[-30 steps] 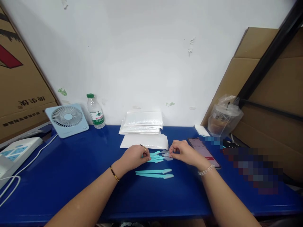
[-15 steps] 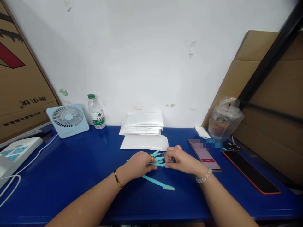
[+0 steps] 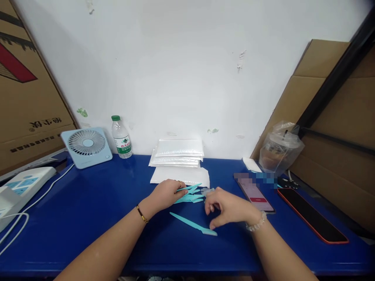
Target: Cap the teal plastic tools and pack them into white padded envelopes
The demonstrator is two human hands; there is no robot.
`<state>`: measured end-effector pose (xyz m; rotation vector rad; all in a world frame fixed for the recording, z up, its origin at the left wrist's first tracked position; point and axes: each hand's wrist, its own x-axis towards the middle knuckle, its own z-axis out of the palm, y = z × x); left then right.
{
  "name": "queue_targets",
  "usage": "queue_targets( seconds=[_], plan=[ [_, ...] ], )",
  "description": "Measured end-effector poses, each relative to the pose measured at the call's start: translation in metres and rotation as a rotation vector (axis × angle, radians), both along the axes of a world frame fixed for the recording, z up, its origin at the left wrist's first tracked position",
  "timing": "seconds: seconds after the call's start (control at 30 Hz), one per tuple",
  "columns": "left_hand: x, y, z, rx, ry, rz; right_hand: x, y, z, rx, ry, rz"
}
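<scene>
Razors [image 3: 191, 198] of the slim turquoise eyebrow type lay in a loose, overlapping bunch at the middle of the blue table [image 3: 73, 210], their blade ends pointing to the right. Over the left end of that bunch was the person's left hand [image 3: 168, 193], thumb and fingers pinched on one razor [image 3: 193, 186], which slanted up a little to the right, above the others. A ring showed on that hand, and a dark bracelet [image 3: 142, 214] circled the wrist.

The right hand [image 3: 227, 207] was spread open, its thumb and curled fingers well parted, and I could see nothing between them. Its thumb hung close by the blade end of a lone razor [image 3: 190, 223] on the near side of the bunch; from where I stood I couldn't tell whether the two touched. Just beyond the right fingers were some translucent plastic pieces [image 3: 206, 191], partly hidden.

Behind the bunch one white bubble mailer [image 3: 172, 175] lay flat, with a stack of mailers [image 3: 178, 147] at its back, near the wall. To the right of the right hand a phone [image 3: 255, 195] had its screen lit, and a red-edged phone [image 3: 312, 214] lay dark beside it.
</scene>
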<state>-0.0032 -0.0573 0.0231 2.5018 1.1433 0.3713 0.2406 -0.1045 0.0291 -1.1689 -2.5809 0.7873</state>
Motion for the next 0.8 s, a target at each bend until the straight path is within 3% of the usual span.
queue_targets(
  seconds=[0.17, 0.37, 0.5, 0.63, 0.8],
  plan=[
    [0.003, -0.003, -0.005, -0.006, -0.005, -0.091, -0.012, -0.006, -0.002, -0.017, -0.061, 0.042],
    [0.006, -0.007, -0.009, 0.052, -0.034, -0.072, -0.017, -0.008, -0.001, 0.01, -0.028, 0.069],
    [0.007, -0.015, -0.001, -0.063, -0.016, -0.237, -0.019, -0.008, -0.007, 0.035, -0.056, 0.097],
    [0.01, -0.019, -0.003, -0.103, 0.02, -0.306, -0.018, -0.005, -0.008, 0.075, -0.015, 0.019],
    [0.012, -0.017, -0.007, -0.061, -0.026, -0.224, -0.016, -0.002, -0.002, 0.049, 0.126, -0.148]
  ],
)
